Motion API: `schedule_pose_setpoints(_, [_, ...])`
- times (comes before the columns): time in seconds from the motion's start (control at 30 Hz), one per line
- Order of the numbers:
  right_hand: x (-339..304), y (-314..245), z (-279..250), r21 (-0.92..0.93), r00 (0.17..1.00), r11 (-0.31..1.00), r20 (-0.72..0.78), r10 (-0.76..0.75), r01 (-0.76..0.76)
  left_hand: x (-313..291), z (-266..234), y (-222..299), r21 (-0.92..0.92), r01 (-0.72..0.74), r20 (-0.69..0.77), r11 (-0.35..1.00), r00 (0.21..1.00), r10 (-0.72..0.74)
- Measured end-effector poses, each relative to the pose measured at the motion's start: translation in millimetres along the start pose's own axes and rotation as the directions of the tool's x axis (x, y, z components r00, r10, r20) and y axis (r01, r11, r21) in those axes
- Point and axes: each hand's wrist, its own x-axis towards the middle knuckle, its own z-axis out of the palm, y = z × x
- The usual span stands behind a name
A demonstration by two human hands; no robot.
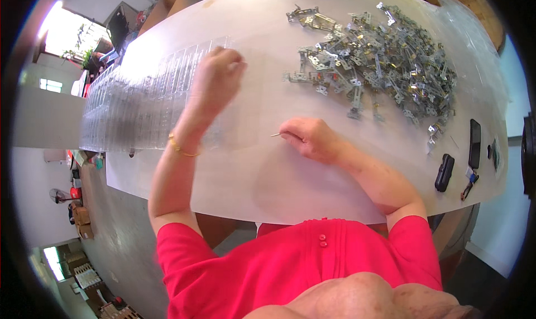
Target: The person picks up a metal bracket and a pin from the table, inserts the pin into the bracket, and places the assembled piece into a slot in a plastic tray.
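Note:
My left hand [216,80], a yellow bangle [177,146] on its wrist, is over the right end of the clear plastic compartment trays [142,95]. Its fingers are curled in and slightly blurred, and anything between them is hidden. Closer to me, my right hand [312,139] is closed above the white tabletop [240,174]. A thin metal rod [275,134] pokes out leftward from its fingertips; the rest of the rod is covered by the fingers. Beyond the right hand lies a heap of small grey metal bracket parts [385,67], some with brass-coloured pieces.
At the right are a black phone [474,143], a black oblong case [444,172] and a small hand tool [470,184]. A clear plastic sheet [466,45] covers the far right edge. An open cardboard box [167,6] stands past the far left edge.

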Motion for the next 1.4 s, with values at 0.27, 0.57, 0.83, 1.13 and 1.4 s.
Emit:
schedule_pose_setpoints(0.27, [-6,11,5,-0.015,1.000,1.000,-0.003,-0.017,0.017,15,90,35,0.125,-0.021,0.236,0.992,0.972,-0.009])
schedule_pose_setpoints(0.57, [-8,15,5,0.005,0.999,1.000,0.034,-0.003,0.003,13,117,44,0.145,-0.170,0.251,0.975,0.959,0.130])
schedule_pose_setpoints(0.83, [-5,10,0,0.017,0.998,1.000,0.062,0.003,-0.004,20,119,31,0.190,-0.323,0.273,0.927,0.925,0.266])
schedule_pose_setpoints(1.13, [-5,11,1,-0.014,0.998,0.999,0.059,0.034,-0.034,24,111,15,0.109,-0.045,-0.038,0.993,0.998,0.050])
schedule_pose_setpoints(1.4, [-5,11,2,0.001,0.996,0.996,-0.006,-0.089,0.089,34,128,-34,-0.727,0.479,0.103,0.492,0.784,-0.612])
